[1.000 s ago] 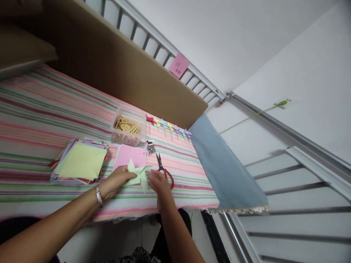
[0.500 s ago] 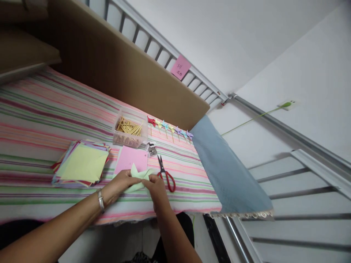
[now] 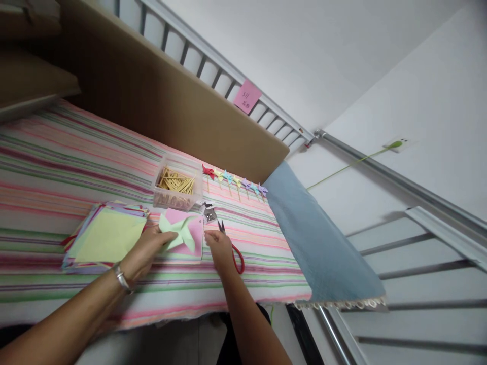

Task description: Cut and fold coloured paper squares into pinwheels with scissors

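Observation:
A pale green paper pinwheel (image 3: pixel 184 237) with curved blades is pinched at its left side by my left hand (image 3: pixel 150 243), over a pink sheet (image 3: pixel 196 234) on the cloth. My right hand (image 3: pixel 220 248) is beside the sheet's right edge, apart from the pinwheel, with thumb and forefinger together. Whether a small thing sits between those fingers I cannot make out. Red-handled scissors (image 3: pixel 239 259) lie partly hidden under my right hand. Just beyond it is a small clear packet (image 3: pixel 209 215) with dark contents.
A stack of coloured paper squares (image 3: pixel 110 235) lies to the left. Behind the pink sheet stands a clear plastic box (image 3: pixel 178 200) of small wooden sticks (image 3: pixel 177 181). Several small finished pinwheels on sticks (image 3: pixel 236 181) line the cardboard wall (image 3: pixel 182 106).
My left hand has moved left with the pinwheel, whose blades now show over the pink sheet. My right hand has let go of the green paper and moved slightly away.

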The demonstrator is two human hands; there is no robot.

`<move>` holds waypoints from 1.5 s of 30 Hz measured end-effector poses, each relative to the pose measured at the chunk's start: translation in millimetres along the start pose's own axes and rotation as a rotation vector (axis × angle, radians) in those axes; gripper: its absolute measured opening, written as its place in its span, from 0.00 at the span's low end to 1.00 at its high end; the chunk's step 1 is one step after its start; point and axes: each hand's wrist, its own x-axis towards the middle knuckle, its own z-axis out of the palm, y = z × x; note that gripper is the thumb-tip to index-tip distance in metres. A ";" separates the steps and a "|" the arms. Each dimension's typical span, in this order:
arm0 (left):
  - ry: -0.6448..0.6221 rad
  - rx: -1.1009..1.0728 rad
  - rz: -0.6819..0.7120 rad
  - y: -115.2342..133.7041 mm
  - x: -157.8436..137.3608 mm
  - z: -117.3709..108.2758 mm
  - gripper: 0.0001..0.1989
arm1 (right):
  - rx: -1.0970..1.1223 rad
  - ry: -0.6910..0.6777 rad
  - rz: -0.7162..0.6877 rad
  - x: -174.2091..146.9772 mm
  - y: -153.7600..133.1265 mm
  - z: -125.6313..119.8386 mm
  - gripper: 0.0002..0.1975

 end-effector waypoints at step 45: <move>0.154 -0.126 0.036 14.8 8.6 -14.5 0.05 | -0.342 0.004 -0.422 -17.1 1.6 47.9 0.11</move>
